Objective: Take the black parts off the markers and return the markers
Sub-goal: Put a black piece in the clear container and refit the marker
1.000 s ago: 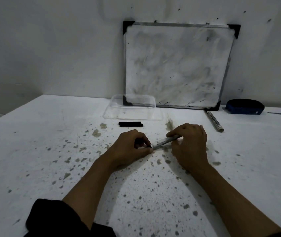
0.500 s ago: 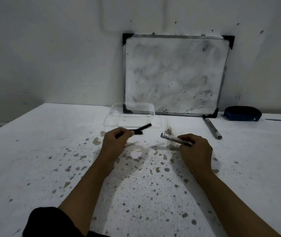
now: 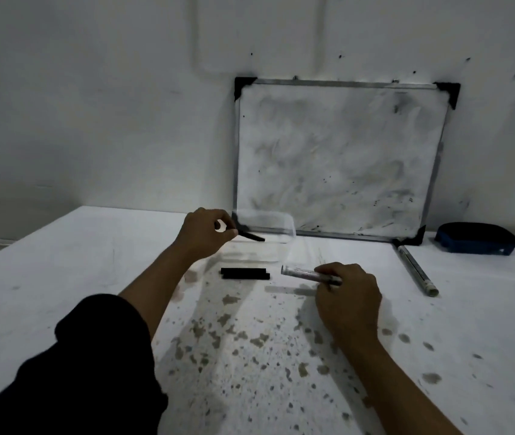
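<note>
My left hand [image 3: 206, 232] pinches a thin black part [image 3: 251, 236] and holds it above the near edge of a clear plastic container [image 3: 276, 226]. My right hand [image 3: 347, 293] grips a grey marker body [image 3: 301, 273] just above the table, its open end pointing left. Two more black parts [image 3: 245, 273] lie side by side on the table in front of the container. Another grey marker [image 3: 416, 270] lies on the table to the right, near the whiteboard's lower corner.
A smeared whiteboard [image 3: 337, 158] leans against the wall behind the container. A blue eraser [image 3: 475, 238] rests at the far right. The white table [image 3: 93, 277] is speckled with dark stains in its middle.
The black part came out of the marker. My left hand carried it up and away toward the container, while my right hand drew the marker body to the right.
</note>
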